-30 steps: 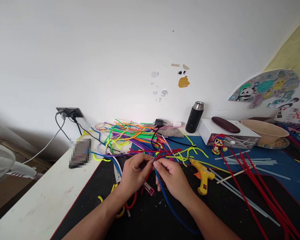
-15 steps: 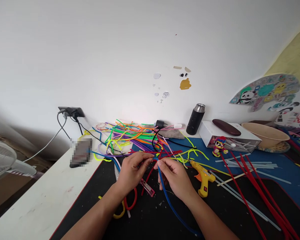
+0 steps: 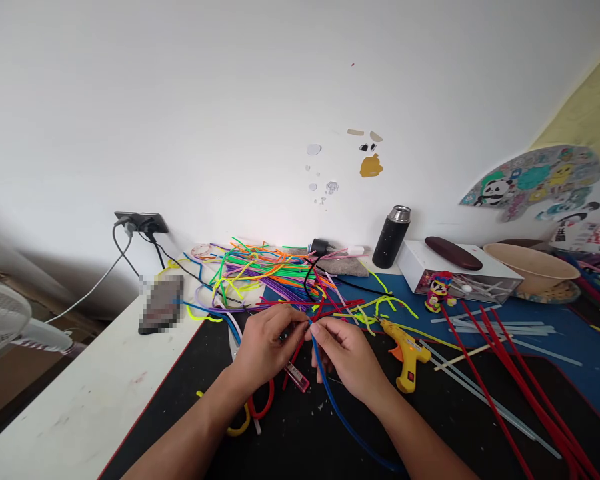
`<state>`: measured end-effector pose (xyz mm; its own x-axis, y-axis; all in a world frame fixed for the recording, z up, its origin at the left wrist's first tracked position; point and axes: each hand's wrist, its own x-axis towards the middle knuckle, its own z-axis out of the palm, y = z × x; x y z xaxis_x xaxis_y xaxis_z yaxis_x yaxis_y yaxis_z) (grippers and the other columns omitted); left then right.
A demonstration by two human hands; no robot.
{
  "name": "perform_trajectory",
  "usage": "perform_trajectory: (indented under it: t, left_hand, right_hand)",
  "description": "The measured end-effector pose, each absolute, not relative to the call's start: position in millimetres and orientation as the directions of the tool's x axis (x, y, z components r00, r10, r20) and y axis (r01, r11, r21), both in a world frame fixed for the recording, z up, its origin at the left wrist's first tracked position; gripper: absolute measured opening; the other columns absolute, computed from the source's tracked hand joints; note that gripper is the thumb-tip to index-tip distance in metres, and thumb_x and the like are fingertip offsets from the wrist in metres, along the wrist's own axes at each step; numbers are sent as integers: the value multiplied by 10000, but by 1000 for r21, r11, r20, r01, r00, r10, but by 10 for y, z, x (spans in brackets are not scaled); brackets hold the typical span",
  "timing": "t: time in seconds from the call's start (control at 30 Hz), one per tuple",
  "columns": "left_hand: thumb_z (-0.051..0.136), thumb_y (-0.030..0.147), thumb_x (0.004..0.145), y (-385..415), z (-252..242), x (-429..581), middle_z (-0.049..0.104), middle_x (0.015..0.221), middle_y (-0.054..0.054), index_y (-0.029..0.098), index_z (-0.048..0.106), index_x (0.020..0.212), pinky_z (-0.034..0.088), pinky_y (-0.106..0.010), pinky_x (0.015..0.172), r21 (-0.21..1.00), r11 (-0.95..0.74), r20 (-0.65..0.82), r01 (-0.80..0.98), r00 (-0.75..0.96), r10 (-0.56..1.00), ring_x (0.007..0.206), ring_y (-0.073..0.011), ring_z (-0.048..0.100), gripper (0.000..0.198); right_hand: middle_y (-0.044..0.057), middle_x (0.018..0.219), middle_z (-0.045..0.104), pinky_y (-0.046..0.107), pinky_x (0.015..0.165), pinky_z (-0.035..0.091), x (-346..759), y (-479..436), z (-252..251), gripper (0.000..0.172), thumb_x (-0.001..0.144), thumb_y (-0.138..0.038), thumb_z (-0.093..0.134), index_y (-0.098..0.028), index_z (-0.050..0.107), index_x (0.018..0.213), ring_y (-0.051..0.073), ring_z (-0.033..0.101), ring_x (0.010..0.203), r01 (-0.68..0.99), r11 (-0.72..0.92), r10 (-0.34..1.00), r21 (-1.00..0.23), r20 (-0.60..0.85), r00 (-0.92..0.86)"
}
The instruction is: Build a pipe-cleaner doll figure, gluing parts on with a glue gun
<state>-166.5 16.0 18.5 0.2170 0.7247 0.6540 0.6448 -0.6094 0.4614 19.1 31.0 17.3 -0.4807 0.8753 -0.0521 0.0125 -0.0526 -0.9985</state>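
My left hand point(image 3: 267, 343) is closed in a pinch, its fingertips meeting those of my right hand point(image 3: 347, 353) at the upper end of a blue pipe cleaner point(image 3: 336, 402). Thumb and fingers of the right hand pinch it, and its long tail curves down toward the right forearm. What lies deepest between the fingertips is partly hidden. Red pipe cleaner pieces point(image 3: 340, 305) lie just behind the hands. Below the left hand are a pink, clear-bodied small item point(image 3: 297, 377) and a red pipe cleaner loop point(image 3: 265, 403).
Behind the hands lies a heap of colourful pipe cleaners point(image 3: 265, 270). To the right are a yellow glue gun point(image 3: 407, 357), glue sticks point(image 3: 503, 329), long red pipe cleaners point(image 3: 530, 380), a small figure point(image 3: 439, 293), a black flask point(image 3: 391, 237) and a white box point(image 3: 410, 263).
The fingertips of both hands have shifted slightly down and drawn closer together, leaving less blue showing between them. The blue pipe cleaner stays held.
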Motion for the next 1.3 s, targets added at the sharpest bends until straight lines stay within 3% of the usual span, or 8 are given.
perform_trajectory:
  t: [0.4, 0.6, 0.87, 1.07, 1.3]
  left_hand:
    - [633, 204, 970, 147, 160, -1678, 711, 815, -5, 203, 673, 957, 479, -251, 680, 489, -556, 632, 672, 166, 757, 730, -143, 669, 41]
    - [627, 229, 973, 141, 199, -1669, 726, 878, -9, 222, 703, 1033, 502, -246, 731, 653, -498, 524, 571, 133, 841, 784, -148, 673, 98]
    - [618, 313, 968, 172, 254, -1672, 710, 814, -4, 204, 712, 903, 474, -251, 700, 831, -321, 303, 454, 115, 946, 730, -148, 626, 158]
    - [657, 432, 936, 191, 265, -1670, 665, 779, -7, 174, 696, 881, 468, -257, 699, 954, -174, 146, 243, 126, 981, 728, -151, 584, 266]
    - [688, 472, 913, 200, 245, -1663, 615, 735, 8, 163, 671, 848, 436, -247, 661, 984, -122, 104, 129, 139, 985, 684, -130, 527, 316]
  right_hand:
    - [-36, 664, 621, 213, 474, 448, 182, 293, 102, 286, 1007, -457, 550, -197, 649, 938, 112, 617, 460, 139, 150, 886, -979, 71, -458]
    - [-35, 648, 639, 206, 489, 456, 197, 293, 84, 252, 1038, -396, 509, -214, 651, 935, 117, 633, 478, 235, 257, 886, -937, 132, -444]
    - [-9, 652, 655, 214, 466, 443, 221, 308, 134, 257, 1022, -363, 511, -218, 702, 928, 123, 601, 464, 374, 382, 894, -845, 236, -380]
    - [14, 733, 712, 226, 507, 498, 212, 316, 126, 198, 979, -321, 572, -214, 721, 1054, 134, 632, 510, 336, 412, 900, -847, 321, -295]
    - [5, 742, 715, 214, 489, 493, 205, 304, 108, 153, 973, -288, 582, -220, 701, 1042, 119, 623, 488, 303, 433, 889, -849, 348, -297]
